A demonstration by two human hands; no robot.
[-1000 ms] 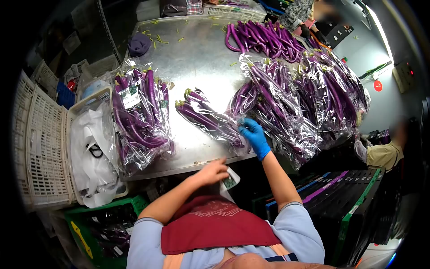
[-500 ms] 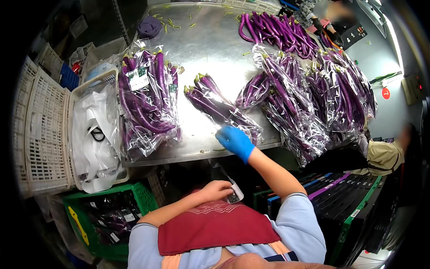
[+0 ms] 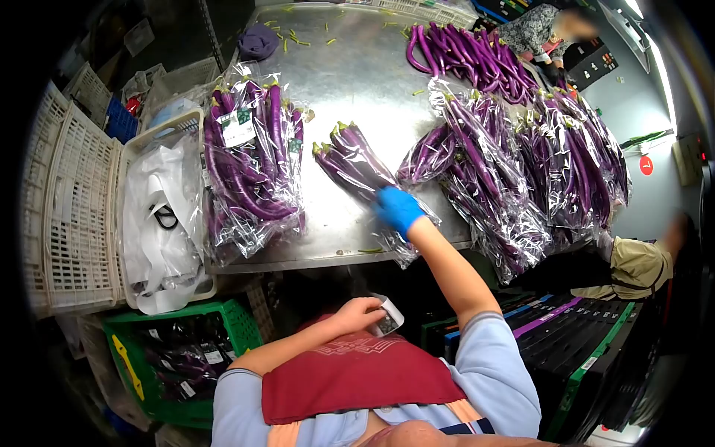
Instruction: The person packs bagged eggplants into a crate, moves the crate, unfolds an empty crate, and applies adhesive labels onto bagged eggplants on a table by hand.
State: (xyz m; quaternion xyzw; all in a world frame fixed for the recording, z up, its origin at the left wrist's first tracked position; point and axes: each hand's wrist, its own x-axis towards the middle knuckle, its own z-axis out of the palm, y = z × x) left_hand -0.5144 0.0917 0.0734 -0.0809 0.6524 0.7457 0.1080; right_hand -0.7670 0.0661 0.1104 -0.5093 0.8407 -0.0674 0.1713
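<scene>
A clear bag of purple eggplants [image 3: 356,160] lies at a slant on the metal table, stem ends away from me. My right hand [image 3: 398,211], in a blue glove, rests on the lower half of this bag; its fingers are blurred and partly hidden. My bare left hand [image 3: 359,314] is closed on a small strip of labels [image 3: 389,319], held low in front of the apron, below the table edge. Left of the bag lies a pile of bagged eggplants [image 3: 249,160], with a white label on top. More bagged eggplants [image 3: 484,175] are heaped on the right.
Loose eggplants [image 3: 473,59] and a purple cloth [image 3: 258,42] lie at the back of the metal table [image 3: 350,67]. A white basket [image 3: 134,294] and a green crate [image 3: 242,328] stand left. Stacked black crates [image 3: 566,350] stand right. Other people are at the right.
My right hand has moved up and over onto the bag from its near edge, and the bag's lower end has shifted toward me. My left hand still holds the label strip.
</scene>
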